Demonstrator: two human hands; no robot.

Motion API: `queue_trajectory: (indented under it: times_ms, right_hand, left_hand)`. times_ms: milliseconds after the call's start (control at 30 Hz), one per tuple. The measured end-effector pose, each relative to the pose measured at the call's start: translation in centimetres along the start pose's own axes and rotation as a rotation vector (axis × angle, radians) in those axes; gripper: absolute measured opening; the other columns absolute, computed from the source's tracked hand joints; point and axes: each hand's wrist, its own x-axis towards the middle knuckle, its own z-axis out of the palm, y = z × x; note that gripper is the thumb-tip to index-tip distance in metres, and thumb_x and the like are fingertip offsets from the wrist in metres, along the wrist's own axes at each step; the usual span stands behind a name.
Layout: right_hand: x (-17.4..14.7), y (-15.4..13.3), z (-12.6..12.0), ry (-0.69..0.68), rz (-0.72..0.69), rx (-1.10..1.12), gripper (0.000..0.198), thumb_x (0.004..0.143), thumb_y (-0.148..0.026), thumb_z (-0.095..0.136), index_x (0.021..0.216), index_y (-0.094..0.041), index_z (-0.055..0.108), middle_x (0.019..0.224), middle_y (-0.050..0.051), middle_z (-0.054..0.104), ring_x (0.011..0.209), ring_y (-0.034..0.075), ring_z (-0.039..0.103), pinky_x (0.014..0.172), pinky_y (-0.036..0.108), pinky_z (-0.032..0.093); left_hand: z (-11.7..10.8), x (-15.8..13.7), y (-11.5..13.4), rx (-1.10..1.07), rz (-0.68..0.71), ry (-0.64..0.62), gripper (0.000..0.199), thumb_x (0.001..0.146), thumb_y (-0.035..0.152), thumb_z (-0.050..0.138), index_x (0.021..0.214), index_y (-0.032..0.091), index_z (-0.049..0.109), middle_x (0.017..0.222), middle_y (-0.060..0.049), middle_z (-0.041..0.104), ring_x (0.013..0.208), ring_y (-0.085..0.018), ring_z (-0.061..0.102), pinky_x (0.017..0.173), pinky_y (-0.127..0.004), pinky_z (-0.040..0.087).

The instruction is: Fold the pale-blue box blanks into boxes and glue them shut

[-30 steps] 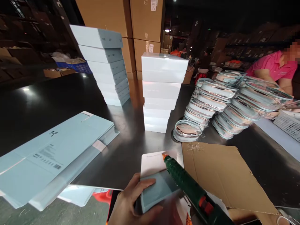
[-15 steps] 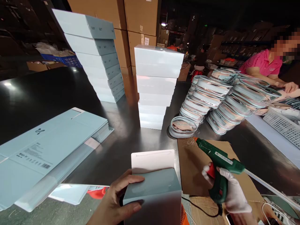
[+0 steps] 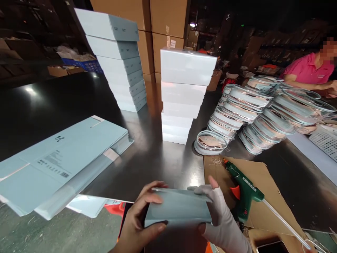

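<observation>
The right hand [image 3: 221, 218] has set the glue gun [image 3: 243, 191] down on the cardboard [image 3: 263, 182] at 4 o'clock and now joins the left hand [image 3: 139, 218] pressing the box [image 3: 177, 211] flap shut

Count, head view.

Hands of the wearer: 2. Left hand [image 3: 139, 221] bare, right hand [image 3: 221, 219] gloved; both on 1 small blue box [image 3: 179, 211] at 6 o'clock.

Glue gun [image 3: 243, 191]: 1, at 4 o'clock on 1 cardboard sheet [image 3: 263, 179].

Stacks of closed boxes: 2. Blue stack [image 3: 118, 63] at 11 o'clock, 7 boxes visible. White stack [image 3: 183, 95] at 12 o'clock, about 6 boxes; lower edges hard to separate.

Pile of flat blue cartons [image 3: 63, 158]: 1, at 9 o'clock; sheets not countable.

Round clear-lidded packs [image 3: 252, 112]: several leaning rows at 2 o'clock; number cannot be told.

Other people: 1, pink sleeve [image 3: 305, 70].
</observation>
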Motion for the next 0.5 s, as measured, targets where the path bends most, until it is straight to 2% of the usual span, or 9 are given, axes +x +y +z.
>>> queue_trajectory:
  times_ms: [100,167,233,333,400,433,500]
  right_hand:
    - [0.5,0.0,0.0,-0.045,-0.257,-0.162,0.059,0.096,-0.046,0.069,0.149,-0.050,0.042,0.135,-0.001,0.060,0.121,0.016,0.065,0.102,0.024,0.053]
    - [0.8,-0.1,-0.6,-0.084,-0.396,-0.288,0.056,0.094,-0.037,0.072,0.145,-0.045,0.051,0.135,0.001,0.059,0.124,0.016,0.062,0.103,0.021,0.051]
    - [1.1,-0.3,-1.2,-0.116,-0.461,-0.339,0.056,0.094,-0.028,0.073,0.143,-0.044,0.054,0.133,0.002,0.059,0.121,0.015,0.064,0.099,0.020,0.053]
    - [1.4,-0.5,-1.7,-0.153,-0.436,-0.315,0.057,0.092,-0.018,0.072,0.140,-0.046,0.058,0.129,0.002,0.061,0.117,0.016,0.066,0.100,0.025,0.055]
    - [1.4,-0.4,-2.0,-0.169,-0.313,-0.217,0.056,0.091,-0.026,0.075,0.140,-0.049,0.059,0.139,0.003,0.060,0.126,0.020,0.064,0.104,0.031,0.054]
    - [1.4,-0.3,-2.2,-0.153,-0.225,-0.119,0.056,0.092,-0.035,0.076,0.143,-0.050,0.057,0.149,0.004,0.056,0.132,0.023,0.061,0.106,0.035,0.054]
    - [1.2,-0.1,-2.4,-0.033,-0.069,0.103,0.062,0.093,-0.054,0.070,0.150,-0.051,0.047,0.162,0.005,0.046,0.139,0.028,0.057,0.107,0.043,0.053]
  left_hand:
    - [1.1,0.5,0.8,-0.165,0.093,0.071,0.038,0.082,0.035,0.089,0.110,0.040,0.064,0.129,0.003,0.070,0.126,-0.028,0.069,0.095,-0.033,0.059]
    - [1.2,1.0,1.1,-0.094,0.153,-0.016,0.029,0.087,0.037,0.084,0.112,0.040,0.070,0.111,0.002,0.073,0.120,-0.025,0.071,0.095,-0.029,0.057]
    - [0.9,1.4,1.4,-0.001,0.183,-0.114,0.013,0.089,0.041,0.081,0.101,0.035,0.079,0.102,0.000,0.071,0.117,-0.024,0.071,0.096,-0.028,0.056]
    - [0.2,2.1,1.9,0.035,0.146,-0.196,0.010,0.089,0.041,0.081,0.086,0.031,0.082,0.098,-0.002,0.067,0.117,-0.026,0.071,0.094,-0.029,0.055]
    - [-0.6,2.7,2.6,0.049,0.123,-0.195,0.015,0.086,0.043,0.083,0.083,0.029,0.082,0.096,-0.002,0.067,0.115,-0.026,0.072,0.093,-0.028,0.055]
    - [-1.0,3.0,3.0,0.054,0.113,-0.136,0.019,0.084,0.046,0.085,0.080,0.028,0.081,0.097,-0.002,0.068,0.114,-0.025,0.072,0.092,-0.026,0.055]
    - [-1.9,3.6,3.4,0.028,0.052,0.148,0.030,0.078,0.054,0.087,0.082,0.026,0.075,0.100,0.000,0.068,0.102,-0.021,0.072,0.081,-0.022,0.056]
